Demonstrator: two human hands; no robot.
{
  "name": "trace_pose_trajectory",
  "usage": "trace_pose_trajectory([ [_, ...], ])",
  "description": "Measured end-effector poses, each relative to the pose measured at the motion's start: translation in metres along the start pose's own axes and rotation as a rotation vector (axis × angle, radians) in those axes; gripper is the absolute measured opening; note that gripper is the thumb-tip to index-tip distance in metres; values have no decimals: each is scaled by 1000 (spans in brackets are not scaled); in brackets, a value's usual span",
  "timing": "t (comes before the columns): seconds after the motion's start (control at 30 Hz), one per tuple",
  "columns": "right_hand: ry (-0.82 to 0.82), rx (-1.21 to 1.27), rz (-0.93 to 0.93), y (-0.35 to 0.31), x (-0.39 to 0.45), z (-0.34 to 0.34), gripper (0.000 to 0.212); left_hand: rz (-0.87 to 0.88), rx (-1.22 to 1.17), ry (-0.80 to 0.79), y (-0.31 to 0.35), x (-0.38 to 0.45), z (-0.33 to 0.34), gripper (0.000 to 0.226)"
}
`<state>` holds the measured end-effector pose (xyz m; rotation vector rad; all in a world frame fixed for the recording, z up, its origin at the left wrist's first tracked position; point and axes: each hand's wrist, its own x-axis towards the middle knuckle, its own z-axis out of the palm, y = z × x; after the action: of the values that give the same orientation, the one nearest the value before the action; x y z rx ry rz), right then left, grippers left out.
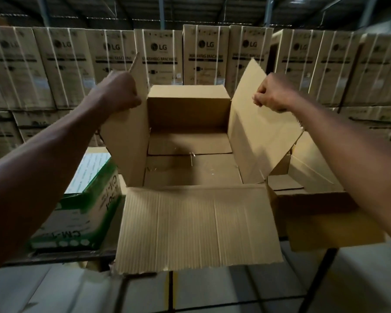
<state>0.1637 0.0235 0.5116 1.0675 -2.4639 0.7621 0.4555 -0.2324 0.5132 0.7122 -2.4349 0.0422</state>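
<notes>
Both hands are up and well apart, each clamped on a side flap of the open cardboard box. The left hand is wrapped over the top edge of the left flap. The right hand pinches the edge of the right flap between thumb and fingertips.

The box stands on the tabletop straight ahead. Its near flap already hangs down over the front, corrugated side up and ragged along the lower edge. Inside, the floor shows two bottom flaps meeting at a seam and nothing else.

The step in hand looks like spreading the side flaps outward to clear the mouth. Both should fold together along their creases so the box does not twist or slide. The right flap leans inward on only a pinch, so a fuller grip would keep the board from buckling.

The far flap stands upright and probably wants pushing back next. A green-and-white carton sits just left, and another brown carton touches the box's right side. Each flap may therefore stop against its neighbour. Beyond stand rows of strapped washing machine cartons.
</notes>
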Motion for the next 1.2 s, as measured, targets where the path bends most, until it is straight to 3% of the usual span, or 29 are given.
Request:
trace_pose_trajectory([
  [0.17, 66, 17, -11, 44, 1, -53, 16, -19, -3, 76, 60, 13, -21, 12],
  [0.67, 159, -64, -62, 232, 13, -188, 14, 27, -102, 142, 301, 57, 12, 13],
  [0.97, 143, -154, -24, 333, 62, -200, 12, 41, -202, 104, 399, 121, 59, 13],
  [1.2, 46, -172, -22, 404, 125, -164, 12, -13, -275, 17, 436, 188, 125, 13],
])
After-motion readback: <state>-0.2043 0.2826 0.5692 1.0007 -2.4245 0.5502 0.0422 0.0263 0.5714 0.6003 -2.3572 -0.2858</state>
